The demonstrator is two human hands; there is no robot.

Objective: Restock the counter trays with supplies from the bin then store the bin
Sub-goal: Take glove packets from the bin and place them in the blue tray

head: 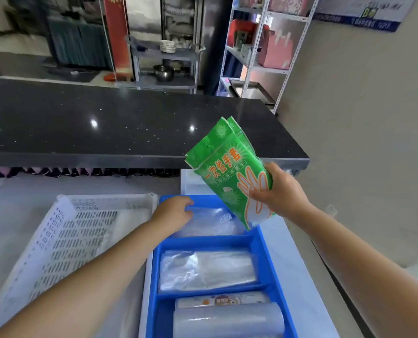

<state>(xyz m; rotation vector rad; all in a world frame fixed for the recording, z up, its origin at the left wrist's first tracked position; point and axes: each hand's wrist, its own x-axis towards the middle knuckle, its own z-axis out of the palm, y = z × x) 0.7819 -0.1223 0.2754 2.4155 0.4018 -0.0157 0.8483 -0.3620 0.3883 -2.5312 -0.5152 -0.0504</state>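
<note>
The right hand (pixel 280 191) holds a small stack of flat green plastic packets printed with an orange hand outline (pixel 230 167), its fingers (pixel 258 192) closed across the packets' lower end, thumb on the far side. The packets are tilted, raised above the far right corner of the blue plastic divided tray (pixel 260 242) and clear of it.

The left hand (pixel 172 212) reaches into the tray's far compartment, fingers loosely curled and resting on the clear plastic bags (pixel 213 222) lying there; whether it grips them cannot be told. The middle compartment holds a folded clear plastic bundle (pixel 206 269), and the near one holds clear plastic rolls (pixel 227 318).

Just left of the tray, the white perforated plastic bin (pixel 64 242) sits on the pale bench (pixel 291 276). A black speckled counter top (pixel 130 125) runs behind both.
</note>
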